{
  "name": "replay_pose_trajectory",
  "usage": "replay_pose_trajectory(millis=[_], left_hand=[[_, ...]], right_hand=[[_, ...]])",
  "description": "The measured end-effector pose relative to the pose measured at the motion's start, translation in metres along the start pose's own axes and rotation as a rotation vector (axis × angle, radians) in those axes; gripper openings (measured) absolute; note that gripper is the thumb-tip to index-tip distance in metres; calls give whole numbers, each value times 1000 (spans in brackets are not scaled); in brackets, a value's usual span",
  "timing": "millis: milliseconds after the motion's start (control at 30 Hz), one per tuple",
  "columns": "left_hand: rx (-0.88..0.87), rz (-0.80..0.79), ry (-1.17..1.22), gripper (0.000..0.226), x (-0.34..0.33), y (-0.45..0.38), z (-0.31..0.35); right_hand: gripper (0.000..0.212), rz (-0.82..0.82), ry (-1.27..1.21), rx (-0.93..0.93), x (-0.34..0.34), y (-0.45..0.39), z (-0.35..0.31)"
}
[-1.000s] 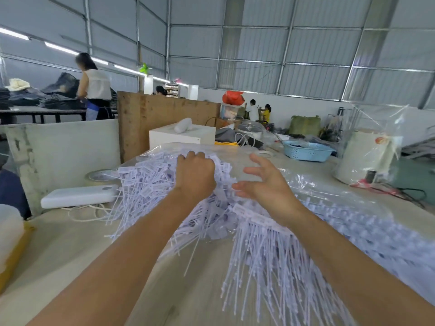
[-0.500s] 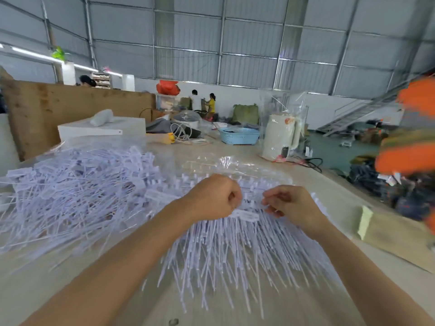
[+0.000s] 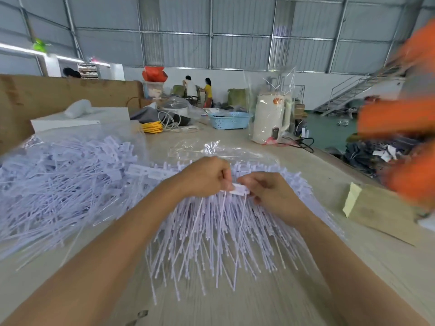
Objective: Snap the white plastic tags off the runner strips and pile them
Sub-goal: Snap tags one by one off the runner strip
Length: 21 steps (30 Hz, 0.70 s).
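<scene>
A fan of white tags still joined on runner strips lies on the table straight in front of me, tails pointing toward me. My left hand and my right hand meet above it and together pinch one small white tag head between their fingertips, the tag's thin tail hanging down. A big loose pile of white tags spreads over the table to the left, partly under clear plastic.
A crumpled clear plastic bag lies behind the strips. Further back stand a wrapped white kettle, a blue basket and yellow cord. A cardboard piece lies right. Blurred orange shapes fill the right edge.
My view swung right from the loose pile to the strips. Both hands moved from the pile to the strips and closed together on one tag.
</scene>
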<state>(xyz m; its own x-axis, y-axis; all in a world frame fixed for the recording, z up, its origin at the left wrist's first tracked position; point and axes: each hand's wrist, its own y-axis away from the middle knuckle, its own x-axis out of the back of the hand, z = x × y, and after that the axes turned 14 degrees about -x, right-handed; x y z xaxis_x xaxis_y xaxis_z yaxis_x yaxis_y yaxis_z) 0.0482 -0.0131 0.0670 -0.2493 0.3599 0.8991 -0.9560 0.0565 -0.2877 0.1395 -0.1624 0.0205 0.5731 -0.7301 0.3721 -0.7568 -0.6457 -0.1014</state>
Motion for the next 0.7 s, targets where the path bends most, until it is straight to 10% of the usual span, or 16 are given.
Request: replay_pose_trajectory(millis=[400,700], left_hand=[[-23,195,-11,33,42,12,27],[-32,194,-427,52,10,-3,8]], right_hand=[[9,-352,-855,-215,0,19,-37],[17,188,-248,41,19,-2,-26]])
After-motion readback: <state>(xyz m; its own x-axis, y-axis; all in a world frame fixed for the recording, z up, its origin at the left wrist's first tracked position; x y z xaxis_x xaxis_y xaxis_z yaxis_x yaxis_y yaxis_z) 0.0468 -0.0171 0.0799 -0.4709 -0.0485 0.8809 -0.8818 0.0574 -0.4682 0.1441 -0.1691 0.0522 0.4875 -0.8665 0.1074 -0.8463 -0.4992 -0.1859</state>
